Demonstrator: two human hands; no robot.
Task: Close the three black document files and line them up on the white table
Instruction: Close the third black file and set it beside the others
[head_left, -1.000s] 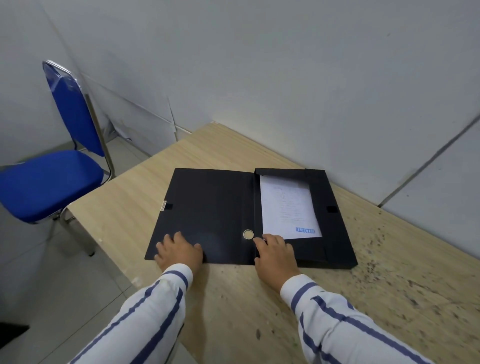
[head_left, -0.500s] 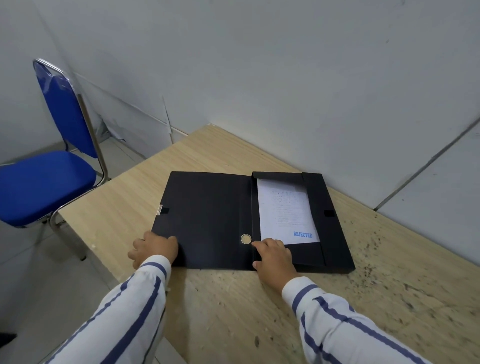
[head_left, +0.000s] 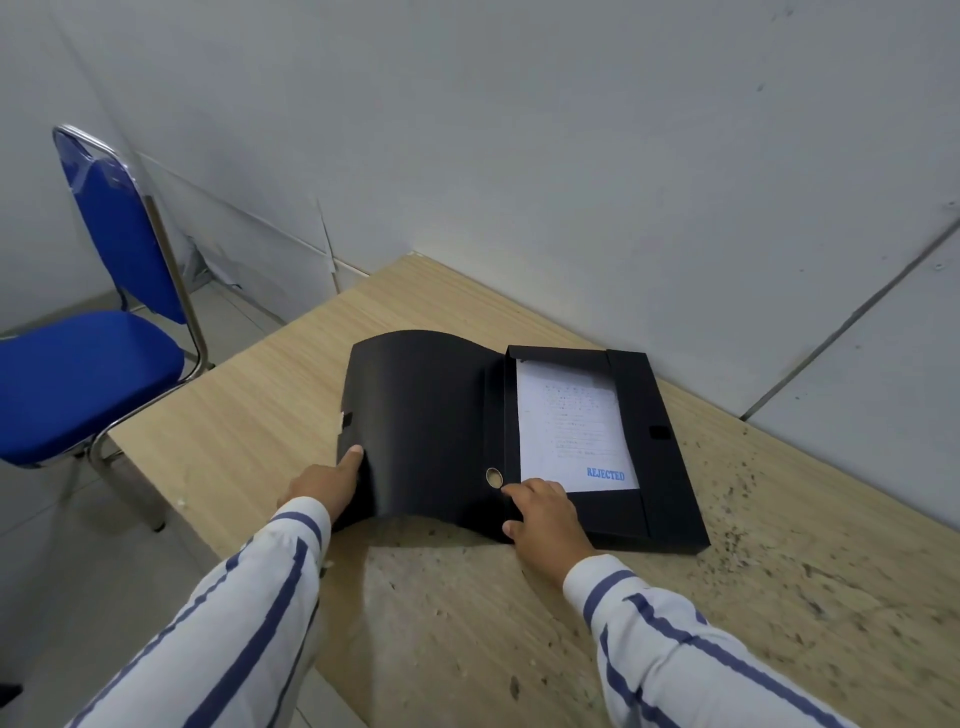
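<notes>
One black document file (head_left: 654, 447) lies open on the light wooden table (head_left: 270, 415). Its box half holds a white sheet (head_left: 571, 415) stamped REJECTED in blue. The black cover flap (head_left: 421, 415) bulges upward off the table. My left hand (head_left: 324, 486) grips the flap's near left edge, thumb on top and fingers hidden underneath. My right hand (head_left: 545, 514) presses on the near corner of the box half beside the round spine hole (head_left: 494, 476). No other file is in view.
A blue chair (head_left: 83, 364) with a chrome frame stands on the floor left of the table. Grey walls (head_left: 571, 156) close in behind the table's far edge. The right part of the tabletop (head_left: 779, 545) is rough and speckled with dark flecks.
My left hand slid from on top of the flap to its left edge and has lifted it, so the flat cover now arches up. My right hand stayed put.
</notes>
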